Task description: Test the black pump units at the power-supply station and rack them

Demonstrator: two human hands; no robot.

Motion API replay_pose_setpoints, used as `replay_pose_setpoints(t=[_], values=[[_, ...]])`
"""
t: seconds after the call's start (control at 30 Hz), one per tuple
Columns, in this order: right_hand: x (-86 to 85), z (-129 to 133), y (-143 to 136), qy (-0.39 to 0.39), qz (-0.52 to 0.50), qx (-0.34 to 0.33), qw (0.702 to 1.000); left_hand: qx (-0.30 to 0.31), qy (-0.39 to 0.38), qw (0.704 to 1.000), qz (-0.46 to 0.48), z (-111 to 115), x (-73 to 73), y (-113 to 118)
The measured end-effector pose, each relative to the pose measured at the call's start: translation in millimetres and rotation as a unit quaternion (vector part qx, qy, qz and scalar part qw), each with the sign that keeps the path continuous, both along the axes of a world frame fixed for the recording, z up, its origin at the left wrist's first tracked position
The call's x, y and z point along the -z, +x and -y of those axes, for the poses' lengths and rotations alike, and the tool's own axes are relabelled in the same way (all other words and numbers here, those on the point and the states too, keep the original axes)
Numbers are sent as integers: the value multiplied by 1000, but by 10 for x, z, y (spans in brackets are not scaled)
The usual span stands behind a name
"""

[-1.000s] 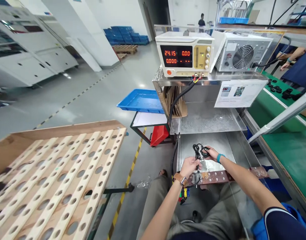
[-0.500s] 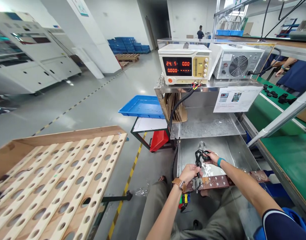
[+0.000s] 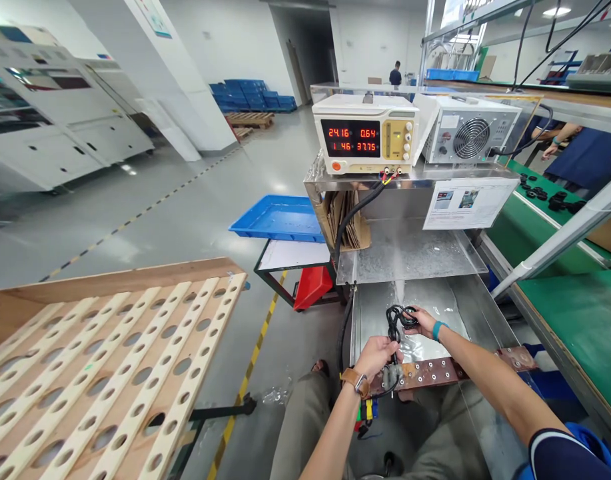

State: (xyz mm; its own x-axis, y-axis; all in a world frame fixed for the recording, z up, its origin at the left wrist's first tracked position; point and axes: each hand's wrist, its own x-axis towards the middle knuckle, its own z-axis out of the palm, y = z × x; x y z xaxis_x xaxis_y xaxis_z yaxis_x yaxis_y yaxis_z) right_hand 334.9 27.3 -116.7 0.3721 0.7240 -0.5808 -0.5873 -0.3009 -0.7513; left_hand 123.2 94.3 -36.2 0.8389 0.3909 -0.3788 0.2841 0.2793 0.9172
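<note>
We hold a looped black cable (image 3: 394,330) at the lower centre of the frame, over a metal tray (image 3: 368,307). Our left hand (image 3: 378,357) pinches its bundled part between thumb and fingers; our right hand (image 3: 422,323) grips the loop just to the right. Below the cable we see a brown strip (image 3: 428,373) with metal rings. At upper centre a power supply (image 3: 365,137) shows red digits; a green tabletop (image 3: 578,327) lies at the right edge, a slatted wooden rack (image 3: 135,277) at lower left.
</note>
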Motion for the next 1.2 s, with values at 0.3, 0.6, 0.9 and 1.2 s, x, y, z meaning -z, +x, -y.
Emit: replay_pose_setpoints(t=[0.3, 0.6, 0.9, 1.2], values=[[52, -6, -10, 28, 8, 5, 1000, -12, -16, 1000, -14, 0, 19, 6], [285, -50, -26, 24, -17, 29, 999, 3, -7, 1000, -1, -31, 127, 23], [175, -39, -4, 21, -7, 20, 1000, -19, 3, 1000, -5, 19, 40, -18], [57, -17, 15, -16, -11, 23, 1000, -16, -36, 999, -9, 22, -11, 4]])
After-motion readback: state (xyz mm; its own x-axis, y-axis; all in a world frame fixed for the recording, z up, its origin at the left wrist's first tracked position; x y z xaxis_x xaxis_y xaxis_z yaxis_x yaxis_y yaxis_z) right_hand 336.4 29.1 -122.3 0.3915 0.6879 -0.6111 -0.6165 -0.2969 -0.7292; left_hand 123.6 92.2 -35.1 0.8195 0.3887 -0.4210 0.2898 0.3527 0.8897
